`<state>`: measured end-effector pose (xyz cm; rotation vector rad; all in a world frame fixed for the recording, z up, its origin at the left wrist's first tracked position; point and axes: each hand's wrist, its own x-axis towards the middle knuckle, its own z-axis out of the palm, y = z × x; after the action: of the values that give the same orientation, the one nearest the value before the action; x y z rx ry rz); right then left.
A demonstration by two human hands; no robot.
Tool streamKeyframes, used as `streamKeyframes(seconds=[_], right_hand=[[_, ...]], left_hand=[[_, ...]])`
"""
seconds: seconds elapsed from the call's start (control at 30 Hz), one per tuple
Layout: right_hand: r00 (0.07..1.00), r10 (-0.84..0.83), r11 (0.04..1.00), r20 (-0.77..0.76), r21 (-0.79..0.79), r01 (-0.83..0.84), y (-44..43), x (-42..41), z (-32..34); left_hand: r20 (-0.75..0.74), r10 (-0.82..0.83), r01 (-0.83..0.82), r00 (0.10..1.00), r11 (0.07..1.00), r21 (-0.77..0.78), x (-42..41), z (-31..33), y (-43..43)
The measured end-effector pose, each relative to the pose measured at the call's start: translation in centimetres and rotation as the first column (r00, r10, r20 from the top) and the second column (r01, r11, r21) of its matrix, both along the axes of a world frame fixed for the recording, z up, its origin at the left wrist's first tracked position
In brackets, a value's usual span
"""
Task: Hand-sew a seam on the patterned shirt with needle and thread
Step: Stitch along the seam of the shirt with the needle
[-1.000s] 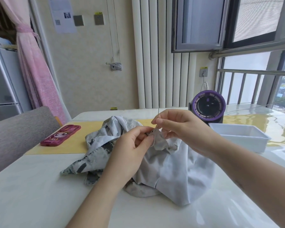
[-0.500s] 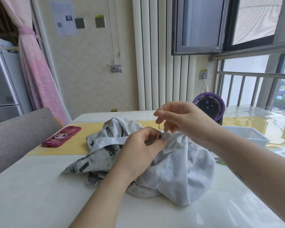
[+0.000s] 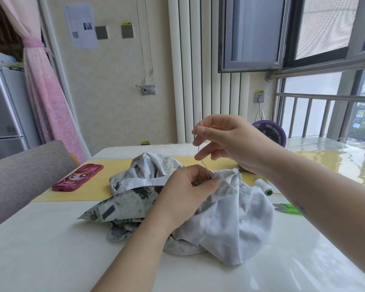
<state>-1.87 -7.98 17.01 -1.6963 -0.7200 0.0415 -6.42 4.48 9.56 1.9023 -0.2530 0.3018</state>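
The right hand (image 3: 230, 142) pinches the needle (image 3: 199, 131) upright above the patterned shirt (image 3: 230, 224); the left hand (image 3: 190, 192) clamps the shirt's bunched edge, thread (image 3: 205, 168) running between.

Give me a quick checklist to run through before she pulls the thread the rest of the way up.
1. Needle pinched in the right hand: ok.
2. Left hand pinning the shirt at the stitch: ok.
3. Thread running free from cloth to needle, no visible tangle: ok.
4. Knot or slack left under the cloth: cannot tell, hidden by fingers.
5. Room above to raise the right hand: ok.
6. Scissors and thread spool near on the table: ok.
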Motion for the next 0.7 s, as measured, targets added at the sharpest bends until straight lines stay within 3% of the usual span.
streamKeyframes(seconds=[0.3,0.7], right_hand=[[1.000,0.009,1.000,0.030,0.004,-0.009,0.1,-0.2,0.5],[0.999,-0.033,0.999,0.004,-0.038,0.033,0.2,-0.6,-0.1]], left_hand=[[0.016,-0.018,0.018,1.000,1.000,0.008,0.6,-0.6,-0.8],[-0.033,0.015,-0.009,0.999,0.982,0.187,2.1,-1.5,-0.9]])
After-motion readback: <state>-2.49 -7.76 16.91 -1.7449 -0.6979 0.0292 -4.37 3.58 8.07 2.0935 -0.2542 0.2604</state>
